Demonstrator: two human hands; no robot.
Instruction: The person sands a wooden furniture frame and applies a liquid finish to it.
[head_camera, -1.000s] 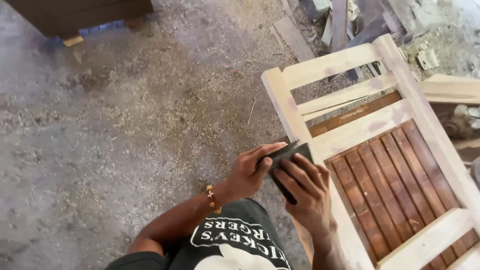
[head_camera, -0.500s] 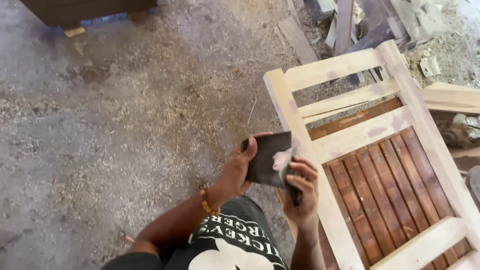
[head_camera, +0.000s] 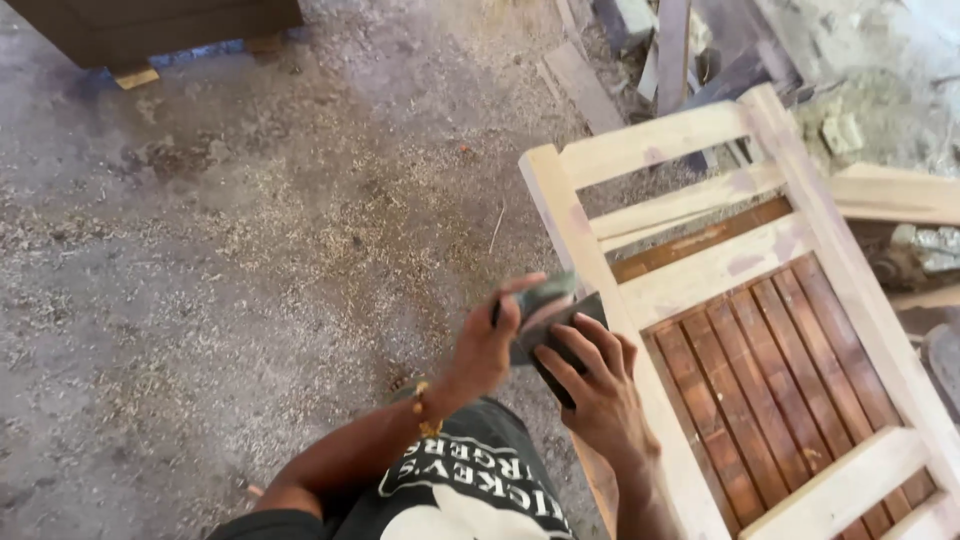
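A woodworking workshop, an unfinished pale wooden chair frame (head_camera: 760, 330) with reddish-brown slats, sawdust and shavings strewn across the rough concrete floor (head_camera: 230, 260) left of it, offcut planks (head_camera: 660, 50) piled beyond it, a dark wooden cabinet (head_camera: 160, 25) far beyond-left.

Sawdust-strewn concrete floor (head_camera: 250, 260), pale wooden frame (head_camera: 700, 270), scrap boards (head_camera: 670, 50), dark cabinet (head_camera: 160, 25)

Bare forearms, no sleeves. A gold bead bracelet (head_camera: 428, 410) circles the left wrist, below the fingers. A black shirt (head_camera: 470, 490) with white print lies underneath.
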